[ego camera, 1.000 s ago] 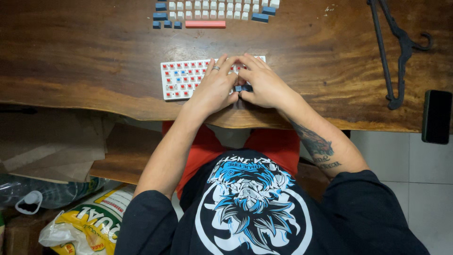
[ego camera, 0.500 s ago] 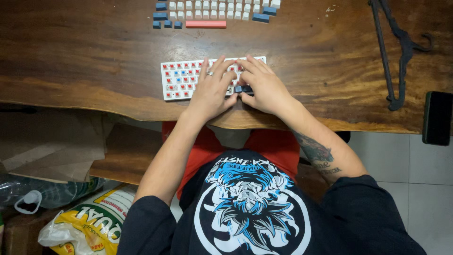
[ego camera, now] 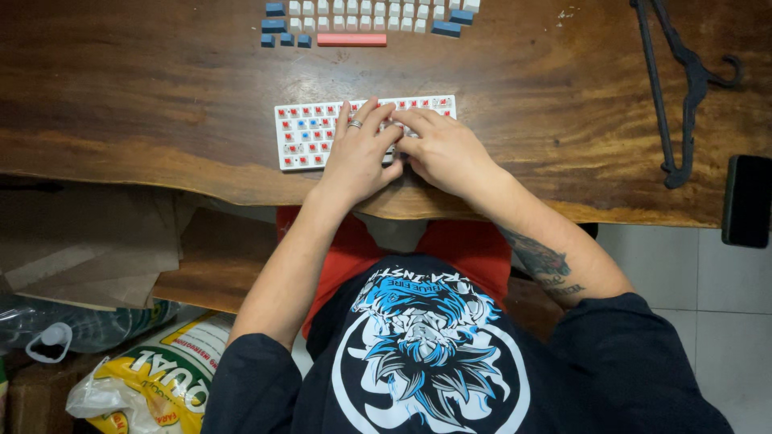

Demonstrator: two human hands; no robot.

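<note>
Keyboard, white with bare red and blue switches, lies flat on the table near its front edge, straight ahead of the person. Both hands rest on its right half, side by side and touching, so that part of the board is hidden under them.

The left hand lies palm down with its fingers spread forward across the switch rows; a ring sits on one finger. It grips nothing that shows and only presses on the board. The right hand lies palm down beside it, angled in toward the left hand, its fingertips meeting the left hand's fingers over the middle of the board. Whether the right hand pinches a keycap there I cannot tell, since the fingers cover the spot. Both forearms come up from the bottom of the view and converge on the keyboard; the right one bears a tattoo.

At the far edge of the table loose keycaps lie in neat rows, white ones flanked by blue ones, with a long red bar just in front of them. A black hanger lies on the table well to the right, and a dark phone sits at the right edge. A printed bag lies under the table at lower left.
</note>
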